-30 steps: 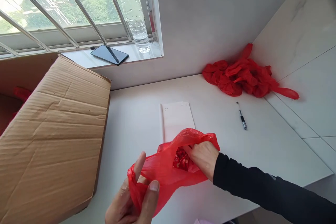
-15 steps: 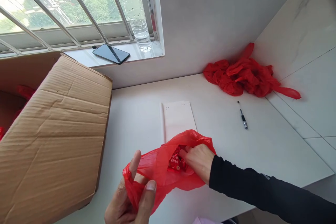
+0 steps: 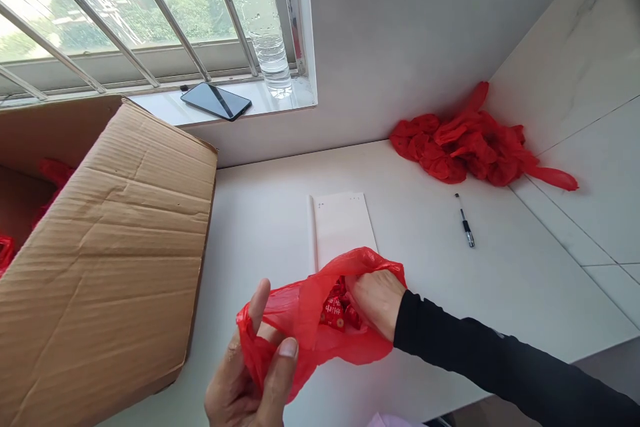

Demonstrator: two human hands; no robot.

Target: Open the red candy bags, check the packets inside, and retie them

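A thin red plastic bag (image 3: pixel 307 310) hangs over the table's front part, its mouth spread open. My left hand (image 3: pixel 257 360) grips the bag's handle loop between thumb and fingers at its left end. Deep in the bag's mouth is my right hand (image 3: pixel 377 297), its fingers hidden by the plastic and the contents. Several small red wrapped packets (image 3: pixel 334 310) with pale printed characters lie inside, right beside the right hand. Whether those hidden fingers hold a packet cannot be seen.
A large open cardboard box (image 3: pixel 135 247) stands at left with red items inside. A white notepad (image 3: pixel 345 223) lies behind the bag. A pen (image 3: pixel 465 223) and a heap of red plastic bags (image 3: pixel 465 140) are at right. A phone (image 3: pixel 216 101) and water bottle (image 3: pixel 270 47) occupy the sill.
My right hand has pushed deeper into the bag, and its fingers have gone out of sight. The left hand keeps its hold on the handle loop.
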